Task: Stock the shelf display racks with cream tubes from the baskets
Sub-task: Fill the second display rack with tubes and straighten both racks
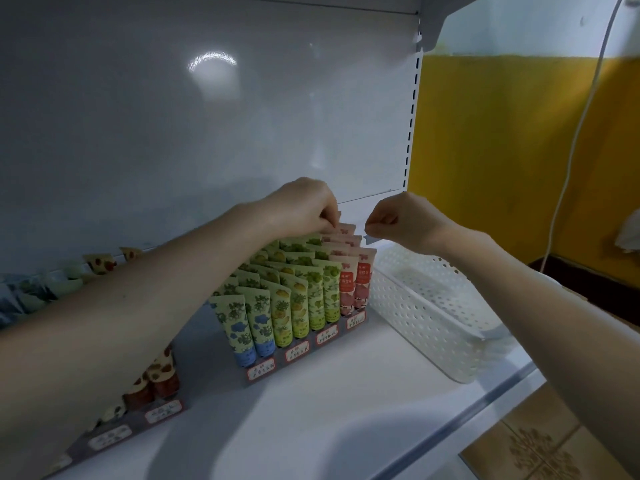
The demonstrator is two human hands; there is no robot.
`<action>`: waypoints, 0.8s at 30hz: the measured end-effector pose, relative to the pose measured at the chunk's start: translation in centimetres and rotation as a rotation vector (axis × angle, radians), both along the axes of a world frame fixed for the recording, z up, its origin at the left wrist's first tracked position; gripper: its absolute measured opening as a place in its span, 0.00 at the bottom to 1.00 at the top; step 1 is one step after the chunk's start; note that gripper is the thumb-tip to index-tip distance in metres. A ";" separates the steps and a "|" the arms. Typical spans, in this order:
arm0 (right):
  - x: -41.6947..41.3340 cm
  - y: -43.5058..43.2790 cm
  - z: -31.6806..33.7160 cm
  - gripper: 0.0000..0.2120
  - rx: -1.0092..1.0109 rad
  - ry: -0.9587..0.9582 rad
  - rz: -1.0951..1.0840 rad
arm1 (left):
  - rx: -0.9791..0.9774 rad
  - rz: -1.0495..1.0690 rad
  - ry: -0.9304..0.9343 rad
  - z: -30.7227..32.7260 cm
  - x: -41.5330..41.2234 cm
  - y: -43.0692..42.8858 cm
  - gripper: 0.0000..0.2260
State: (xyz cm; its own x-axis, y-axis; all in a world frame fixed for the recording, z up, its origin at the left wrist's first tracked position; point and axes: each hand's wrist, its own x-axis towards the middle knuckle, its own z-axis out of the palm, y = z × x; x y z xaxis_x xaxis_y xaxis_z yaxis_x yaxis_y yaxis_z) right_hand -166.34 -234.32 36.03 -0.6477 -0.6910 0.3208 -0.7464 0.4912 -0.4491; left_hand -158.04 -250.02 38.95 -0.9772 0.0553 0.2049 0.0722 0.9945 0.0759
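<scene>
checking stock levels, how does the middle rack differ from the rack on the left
The middle rack holds blue, yellow, green and pink tubes and is mostly in view; the left rack holds brown-spotted tubes and sits mostly behind the left arm. The left hand pinches a pink tube at the middle rack's back; no hand is at the left rack. Both are grey with red-edged front labels.

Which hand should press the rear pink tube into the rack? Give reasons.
Left. The left hand pinches the rear pink tube at its top; the right hand sits aside, by the basket.
</scene>
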 end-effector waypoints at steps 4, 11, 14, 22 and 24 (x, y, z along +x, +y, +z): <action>0.0 -1.1 0.0 0.07 0.075 -0.020 0.050 | -0.028 0.000 -0.071 -0.7 -0.9 0.0 0.08; -0.3 -1.7 -0.3 0.07 0.106 0.004 0.046 | -0.045 0.009 -0.118 -1.0 -1.4 -0.4 0.08; -0.5 -1.8 -0.5 0.07 0.111 0.000 0.050 | -0.042 0.010 -0.119 -1.0 -1.4 -0.5 0.08; -2.0 -2.1 0.7 0.06 -0.002 -0.001 0.032 | 0.068 0.090 0.087 0.7 -0.7 -2.5 0.07; -2.2 -2.7 0.6 0.07 0.022 0.003 0.040 | 0.056 0.084 0.051 0.2 -1.0 -2.5 0.07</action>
